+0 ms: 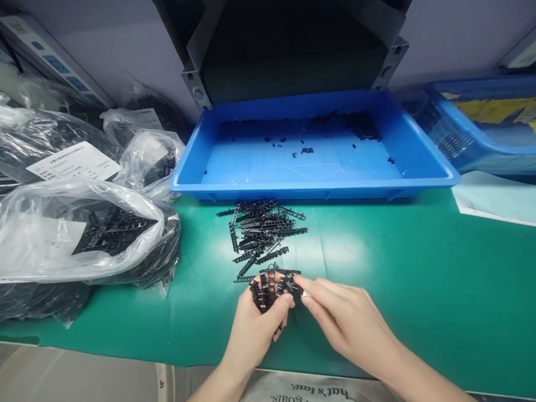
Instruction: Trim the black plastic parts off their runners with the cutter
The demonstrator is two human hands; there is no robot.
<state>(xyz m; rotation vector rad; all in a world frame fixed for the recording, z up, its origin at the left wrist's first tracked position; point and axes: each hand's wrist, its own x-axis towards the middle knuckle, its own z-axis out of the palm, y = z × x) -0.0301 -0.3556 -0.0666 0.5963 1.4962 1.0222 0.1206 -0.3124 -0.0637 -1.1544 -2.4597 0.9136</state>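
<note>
My left hand (259, 321) is closed around a cluster of small black plastic parts (264, 291), some ring-shaped, with the thumb lying across them. Close beside it, my right hand (345, 312) has its thumb and index finger bent together at the right end of the cluster, pinching a small black plastic piece (291, 282). A bit of white shows between those fingertips, too small to name. Just beyond both hands, a loose pile of black plastic strips (263, 229) with holes and notches lies on the green mat (402, 251).
Behind the pile stands a blue tray (314, 187) with scattered black bits inside, under a dark sloping chute (293, 50). Clear bags (84, 192) of black parts crowd the left. At the right are a blue basket (473, 128) and a pale sheet (498, 195).
</note>
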